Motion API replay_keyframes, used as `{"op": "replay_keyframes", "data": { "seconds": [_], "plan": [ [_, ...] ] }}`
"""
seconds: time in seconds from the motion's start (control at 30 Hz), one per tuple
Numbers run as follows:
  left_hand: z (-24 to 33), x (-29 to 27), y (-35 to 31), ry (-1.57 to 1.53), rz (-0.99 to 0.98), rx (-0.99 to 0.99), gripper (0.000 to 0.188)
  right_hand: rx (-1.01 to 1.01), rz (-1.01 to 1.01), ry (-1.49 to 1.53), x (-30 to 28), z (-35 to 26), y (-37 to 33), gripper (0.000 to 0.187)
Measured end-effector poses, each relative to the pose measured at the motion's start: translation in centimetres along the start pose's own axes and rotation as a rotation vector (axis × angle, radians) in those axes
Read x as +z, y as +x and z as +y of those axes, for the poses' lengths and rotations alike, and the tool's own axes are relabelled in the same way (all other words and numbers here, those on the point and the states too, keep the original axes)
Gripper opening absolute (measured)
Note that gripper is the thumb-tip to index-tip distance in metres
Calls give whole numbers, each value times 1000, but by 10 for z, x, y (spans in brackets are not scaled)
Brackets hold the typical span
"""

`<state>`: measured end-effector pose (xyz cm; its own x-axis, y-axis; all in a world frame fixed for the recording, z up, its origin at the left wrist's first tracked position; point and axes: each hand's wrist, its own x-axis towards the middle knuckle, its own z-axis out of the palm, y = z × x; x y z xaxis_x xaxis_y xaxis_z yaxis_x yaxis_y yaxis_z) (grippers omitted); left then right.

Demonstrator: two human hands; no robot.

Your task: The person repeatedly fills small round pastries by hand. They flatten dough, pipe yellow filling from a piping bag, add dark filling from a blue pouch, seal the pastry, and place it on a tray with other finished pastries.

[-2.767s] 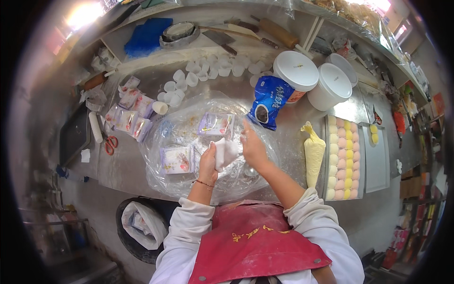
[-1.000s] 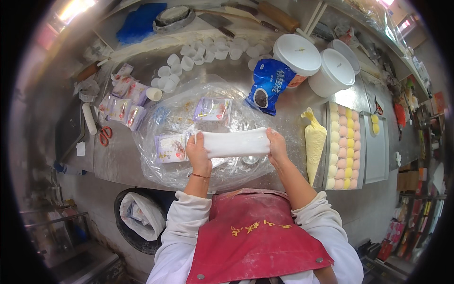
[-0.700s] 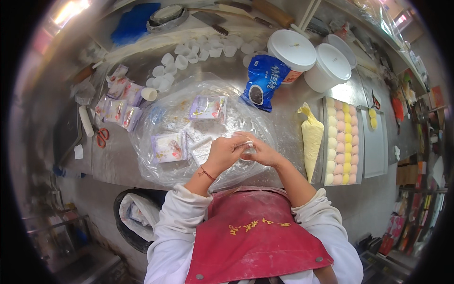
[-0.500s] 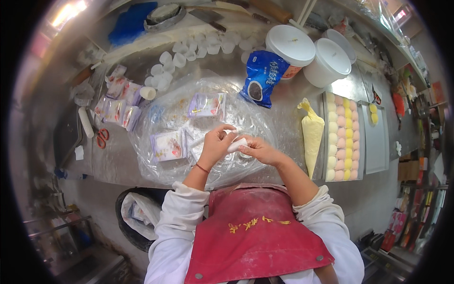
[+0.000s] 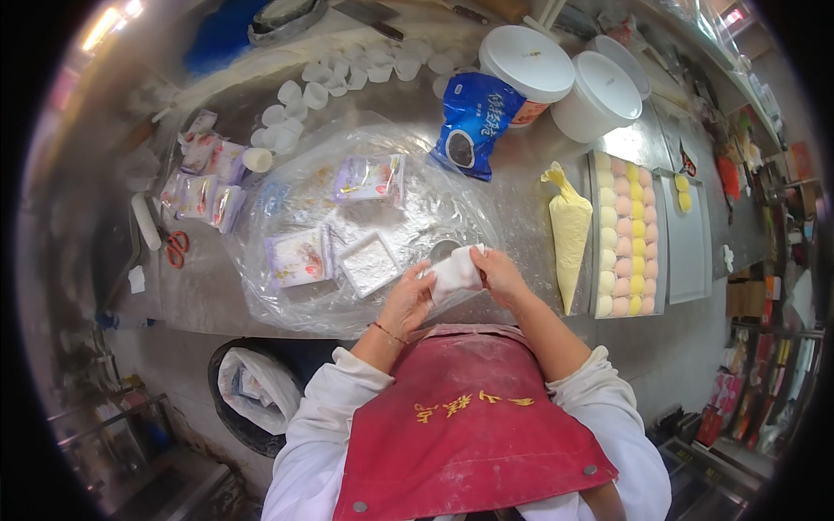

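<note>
Both hands, left hand (image 5: 407, 300) and right hand (image 5: 498, 271), are curled shut around a white dough (image 5: 456, 273) piece, over the floury plastic sheet (image 5: 287, 195) on a steel table (image 5: 208, 286).

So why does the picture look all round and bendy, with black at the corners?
Head view: it's a fisheye lens, so the steel table edge curves and the corners go black; glare whitens the top-left lamp; the left rim is blurry, while the white dough between the left hand and right hand stays sharp.
</note>
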<state>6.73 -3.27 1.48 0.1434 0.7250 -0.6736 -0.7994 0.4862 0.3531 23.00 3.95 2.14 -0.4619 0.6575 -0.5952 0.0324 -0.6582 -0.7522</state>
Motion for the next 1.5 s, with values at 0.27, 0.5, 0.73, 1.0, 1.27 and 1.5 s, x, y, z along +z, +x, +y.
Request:
{"op": "replay_keyframes", "data": {
  "seconds": [0.27, 0.5, 0.73, 1.0, 1.27, 1.5],
  "plan": [
    [-19, -11, 5, 118, -82, 32, 26, 5, 84, -56, -12, 20, -14, 19],
    [-2, -5, 27, 667, -94, 399, 47, -140, 187, 68, -17, 15, 12, 35],
    [-1, -23, 53, 1381, 19, 712, 76, -206, 78, -391, -40, 34, 38, 69],
    [-29, -36, 43, 1556, 84, 581, 81, -394, 103, -1208, -37, 47, 20, 86],
    [-36, -33, 46, 1510, 181, 666, 77, -289, 133, -1169, -21, 35, 12, 69],
    [-42, -32, 48, 1456, 146, 750, 69, -440, 108, -953, 8, 22, 16, 22]
  ]
}}
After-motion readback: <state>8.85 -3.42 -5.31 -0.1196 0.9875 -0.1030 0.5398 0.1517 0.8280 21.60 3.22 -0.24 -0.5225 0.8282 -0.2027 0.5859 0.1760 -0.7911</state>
